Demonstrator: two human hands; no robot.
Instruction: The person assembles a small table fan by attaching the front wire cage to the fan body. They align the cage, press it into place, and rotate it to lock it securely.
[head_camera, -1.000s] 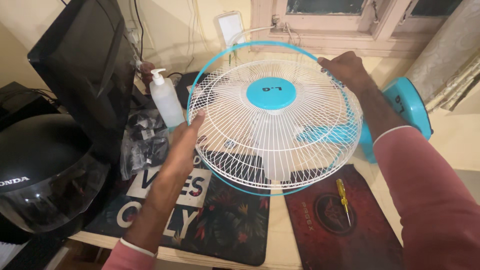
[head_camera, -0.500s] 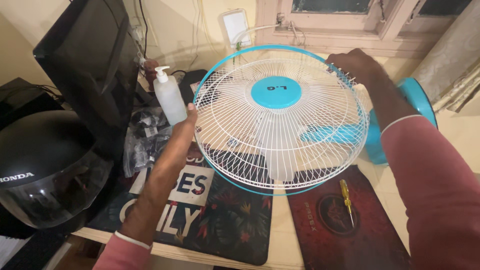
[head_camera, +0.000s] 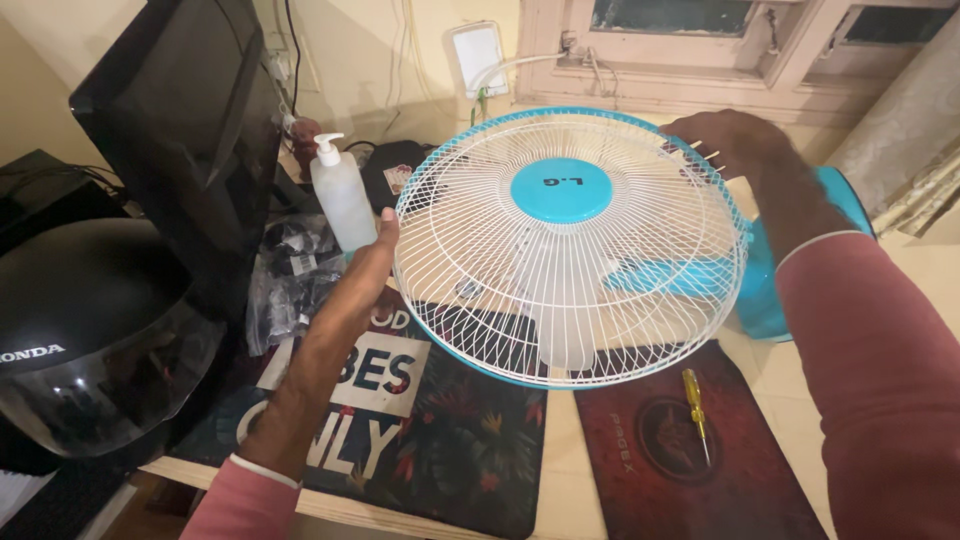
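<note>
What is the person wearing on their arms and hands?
Both arms have pink long sleeves with a thin white edge at the cuff. The left sleeve is pushed up near the elbow, the right sleeve ends below the wrist. The left hand and right hand are bare: no gloves, rings or watch visible.

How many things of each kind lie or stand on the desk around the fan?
Mats: 2, the floral mat and the red mat
Screwdriver: 1
Pump bottle: 1
Helmet: 1
Monitor: 1
Total: 6
</note>
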